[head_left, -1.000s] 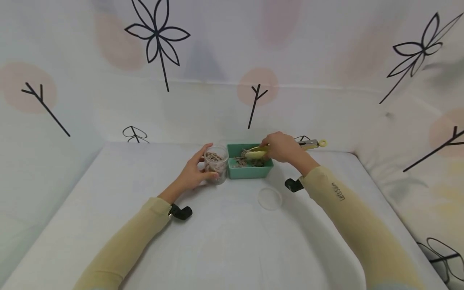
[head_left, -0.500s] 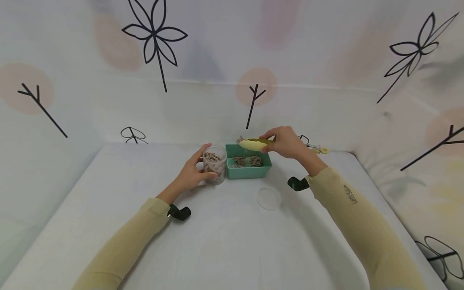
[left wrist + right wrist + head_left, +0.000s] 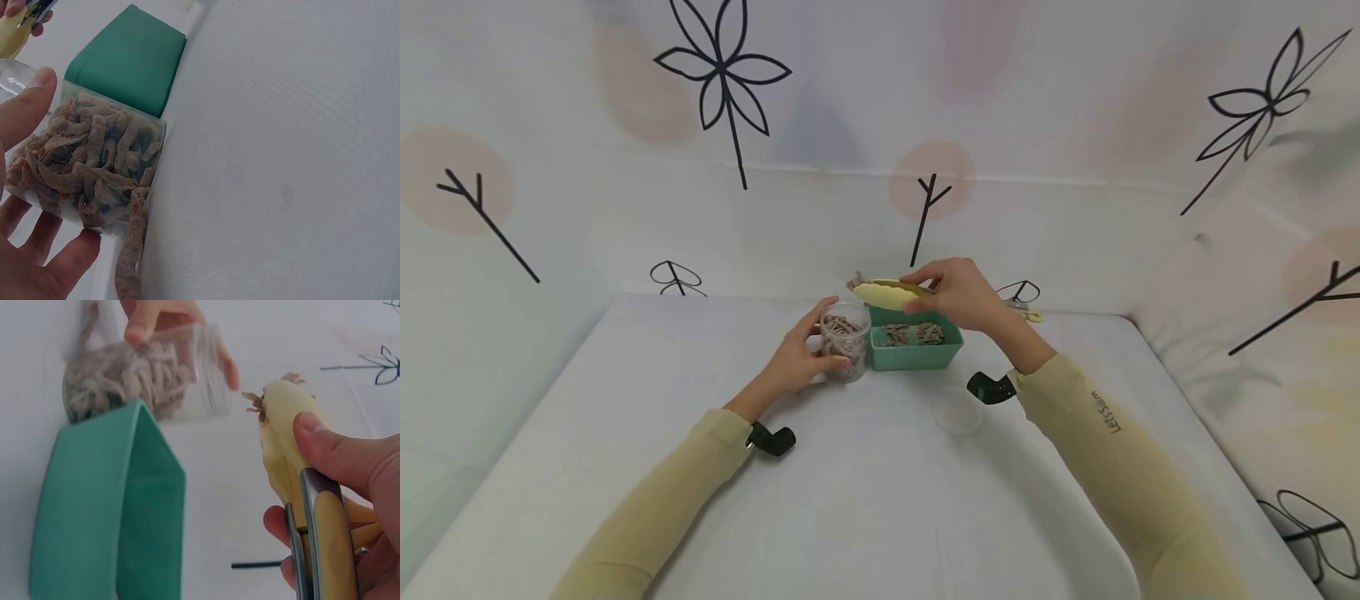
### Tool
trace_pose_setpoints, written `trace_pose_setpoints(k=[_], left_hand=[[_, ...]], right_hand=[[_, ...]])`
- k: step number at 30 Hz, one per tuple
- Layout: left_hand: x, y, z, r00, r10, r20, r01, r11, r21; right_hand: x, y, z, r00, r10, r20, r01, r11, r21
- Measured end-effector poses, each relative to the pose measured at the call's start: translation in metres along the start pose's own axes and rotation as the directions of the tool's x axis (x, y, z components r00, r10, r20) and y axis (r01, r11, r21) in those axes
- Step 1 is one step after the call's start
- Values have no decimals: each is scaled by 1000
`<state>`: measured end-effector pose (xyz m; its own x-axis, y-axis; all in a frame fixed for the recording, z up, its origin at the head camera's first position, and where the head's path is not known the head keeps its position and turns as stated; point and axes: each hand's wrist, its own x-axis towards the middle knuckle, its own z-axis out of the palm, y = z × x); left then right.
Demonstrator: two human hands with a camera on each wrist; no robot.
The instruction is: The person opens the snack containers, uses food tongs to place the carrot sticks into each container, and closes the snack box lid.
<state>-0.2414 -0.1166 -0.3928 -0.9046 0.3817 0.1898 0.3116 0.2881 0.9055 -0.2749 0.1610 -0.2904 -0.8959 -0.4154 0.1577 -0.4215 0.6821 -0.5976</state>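
My left hand (image 3: 795, 360) grips a clear jar (image 3: 846, 342), thumb on one side and fingers on the other. Brownish dried strips (image 3: 94, 162) fill much of the jar, and its mouth is uncovered. A loose strip (image 3: 130, 256) lies outside, beside the jar's base. My right hand (image 3: 958, 292) holds yellow tongs (image 3: 886, 296) with metal handles. A few strips (image 3: 255, 402) poke out from the closed tips, raised just above the jar's mouth. Beside the jar, a green box (image 3: 912, 358) holds more strips in two clumps.
A round transparent lid (image 3: 957, 412) lies flat on the white table (image 3: 865, 500), in front of the box. A patterned cloth wall (image 3: 820, 225) rises directly behind the table's back edge.
My right hand has lifted the tongs out of the green box with some strips and carried them left toward the jar. The left hand and jar stay in place.
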Motion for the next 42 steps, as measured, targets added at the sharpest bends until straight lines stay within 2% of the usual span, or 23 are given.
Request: trace_pose_setpoints(k=[6,13,20,28,31,35,38,42], left_hand=[[1,-3,0,1000,-21,-3,21,1000,-22],[2,-5,-1,1000,-23,0,23,1000,-16],[14,-42,1,999,37,-24,-37,999,6],[15,-42,2,999,30,-30,-29,999,25],[15,-43,2,999,31,-28,-31,999,23],[15,-43,2,999,37,-23,-37,999,18],[15,-43,2,999,37,-18,-37,999,7],[15,-42,2,999,38,-16,-38,999,-1]], right_hand=[[0,-7,17,999,-38,25,38,999,26],[-1,-7,25,998,-44,46,44,999,1],[-3,-8,26,997,-49,58,49,999,-8],[-9,-4,16,998,-49,48,53,994,-93],[-14,4,9,1000,-22,19,24,995,-99],[-26,24,1,997,62,-37,-65,994,-90],[-39,43,-4,985,146,-90,-151,987,-60],[-60,74,-7,958,246,-149,-255,966,-42]])
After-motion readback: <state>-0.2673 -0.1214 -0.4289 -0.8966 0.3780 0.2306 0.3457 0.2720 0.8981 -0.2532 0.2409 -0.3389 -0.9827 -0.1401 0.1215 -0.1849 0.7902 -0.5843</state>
